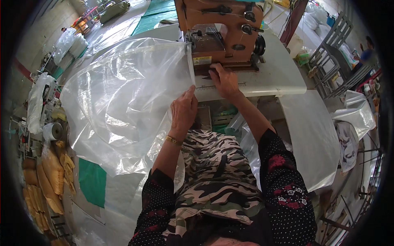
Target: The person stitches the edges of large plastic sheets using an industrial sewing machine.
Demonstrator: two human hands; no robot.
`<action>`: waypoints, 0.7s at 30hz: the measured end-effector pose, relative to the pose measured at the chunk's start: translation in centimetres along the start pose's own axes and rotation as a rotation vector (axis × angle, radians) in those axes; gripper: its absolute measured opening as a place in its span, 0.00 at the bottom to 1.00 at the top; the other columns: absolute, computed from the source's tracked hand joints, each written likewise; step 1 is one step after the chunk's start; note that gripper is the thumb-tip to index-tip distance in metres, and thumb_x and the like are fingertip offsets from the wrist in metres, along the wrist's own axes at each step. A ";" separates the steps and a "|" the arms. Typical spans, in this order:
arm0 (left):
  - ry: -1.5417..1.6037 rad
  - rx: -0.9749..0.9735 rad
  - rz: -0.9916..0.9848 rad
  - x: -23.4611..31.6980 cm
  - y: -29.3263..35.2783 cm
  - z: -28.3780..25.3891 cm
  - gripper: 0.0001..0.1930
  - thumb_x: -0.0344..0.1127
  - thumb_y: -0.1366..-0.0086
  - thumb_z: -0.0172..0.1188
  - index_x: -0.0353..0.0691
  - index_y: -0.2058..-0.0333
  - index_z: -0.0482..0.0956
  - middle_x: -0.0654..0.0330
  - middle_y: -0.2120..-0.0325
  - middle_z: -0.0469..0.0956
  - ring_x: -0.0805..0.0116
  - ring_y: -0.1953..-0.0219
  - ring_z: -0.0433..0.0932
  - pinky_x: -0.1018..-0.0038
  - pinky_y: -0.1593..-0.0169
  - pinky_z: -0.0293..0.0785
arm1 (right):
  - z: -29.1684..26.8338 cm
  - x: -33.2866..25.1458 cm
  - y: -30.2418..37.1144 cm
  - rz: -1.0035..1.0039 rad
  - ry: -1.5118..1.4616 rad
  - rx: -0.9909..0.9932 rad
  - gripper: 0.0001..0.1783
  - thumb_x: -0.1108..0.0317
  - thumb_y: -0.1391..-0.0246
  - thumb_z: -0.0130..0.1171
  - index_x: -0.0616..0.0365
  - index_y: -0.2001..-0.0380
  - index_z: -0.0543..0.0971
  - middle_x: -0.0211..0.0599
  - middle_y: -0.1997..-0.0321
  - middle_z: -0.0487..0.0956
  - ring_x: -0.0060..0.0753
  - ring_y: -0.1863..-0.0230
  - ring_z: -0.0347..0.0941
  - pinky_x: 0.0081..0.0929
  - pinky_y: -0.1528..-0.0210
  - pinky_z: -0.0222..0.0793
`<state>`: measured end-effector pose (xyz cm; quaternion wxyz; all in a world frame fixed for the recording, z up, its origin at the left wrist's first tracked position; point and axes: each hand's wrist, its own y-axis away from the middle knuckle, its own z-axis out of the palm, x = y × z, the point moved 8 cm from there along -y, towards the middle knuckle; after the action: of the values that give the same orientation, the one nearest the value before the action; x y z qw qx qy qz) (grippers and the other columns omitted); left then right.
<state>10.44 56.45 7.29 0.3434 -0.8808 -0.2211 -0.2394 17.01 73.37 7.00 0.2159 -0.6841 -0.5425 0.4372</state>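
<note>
A large clear plastic sheet (119, 98) spreads over the left of the table, its folded right edge running up to the brown sewing machine (227, 20). My left hand (183, 110) pinches that edge at its lower end, near a ruler scale (205, 87) along the table's front. Just right of it, my right hand (225, 83) is closed in front of the machine's base, fingers bent. A small dark pointed piece (212, 76) shows by its fingers; I cannot make out what it is or whether it is held.
The white machine table (283, 78) ends in a rounded right corner. More plastic sheeting (310, 135) hangs below it. A grey metal rack (334, 53) stands far right. Yellow-brown bundles (51, 176) and a roll (53, 131) lie at the left, near a green sheet (92, 180).
</note>
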 end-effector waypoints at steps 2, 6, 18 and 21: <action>-0.064 0.031 0.031 0.2 -0.5 -0.2 0.15 0.30 0.37 0.52 0.37 0.52 0.77 0.46 0.66 0.81 0.45 0.66 0.80 0.54 0.62 0.75 | 0.1 0.2 -0.1 0.037 -0.011 -0.009 0.11 0.67 0.43 0.59 0.53 0.57 0.75 0.44 0.71 0.80 0.53 0.71 0.76 0.45 0.68 0.70; -0.136 0.022 0.067 0.9 -2.6 -0.2 0.14 0.30 0.37 0.52 0.38 0.53 0.77 0.46 0.67 0.80 0.44 0.67 0.80 0.53 0.63 0.75 | 0.0 -0.1 -0.1 0.031 0.023 -0.019 0.09 0.66 0.43 0.59 0.52 0.59 0.75 0.44 0.73 0.79 0.52 0.71 0.76 0.45 0.68 0.70; -0.418 0.054 0.023 0.4 -9.7 -0.1 0.12 0.35 0.35 0.50 0.38 0.55 0.75 0.45 0.64 0.80 0.44 0.65 0.80 0.53 0.59 0.76 | 0.6 -0.1 -0.3 0.002 0.071 -0.005 0.09 0.65 0.43 0.59 0.53 0.61 0.73 0.42 0.76 0.79 0.50 0.73 0.76 0.43 0.68 0.70; -0.379 0.168 0.098 0.8 -8.0 -1.4 0.17 0.40 0.34 0.54 0.36 0.51 0.74 0.47 0.65 0.81 0.45 0.64 0.80 0.55 0.58 0.76 | 0.6 -0.3 -0.5 0.014 0.005 0.000 0.08 0.66 0.43 0.60 0.54 0.62 0.75 0.41 0.75 0.79 0.49 0.71 0.76 0.42 0.69 0.71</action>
<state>6.24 60.98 12.66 0.3793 -0.8881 -0.2577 -0.0332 16.17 73.12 7.20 0.2140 -0.6890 -0.5371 0.4370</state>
